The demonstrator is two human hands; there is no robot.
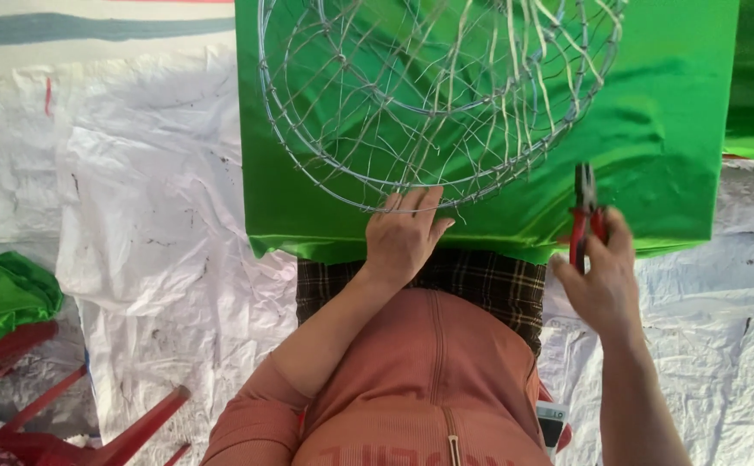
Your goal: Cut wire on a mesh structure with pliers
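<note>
Gripped red-handled pliers [584,216] in the right hand [603,280], fingers clenched round the handles, dark jaws pointing up and away from the body. Could not tell whether the jaws stood parted or closed. Held the tool upright, long axis nearly vertical in the head view, tip over the green shiny fabric [670,129] and just off the right-hand edge of the wire frame [433,95]. Lay up and to the left of that grip, the frame: a round, domed cage of thin silvery wire, resting on the green fabric, its lower rim curving toward the body.

Rested the left hand [405,233] on that lower rim, fingertips curled over the wire, palm down, pinching or pressing it; closed on the rim rather than spread flat. Sat nearer the frame, this hand, in fact touching it, while the pliers stood apart from the wire.

Reached forward with the left forearm from a rust-orange sleeve [248,423], wrist straight. Rose from lower right with the right forearm bare, wrist cocked slightly inward.

Beyond: white crumpled plastic sheeting [153,216] under everything, a checked cloth [489,280] on the lap, red chair legs [92,423] at lower left.
</note>
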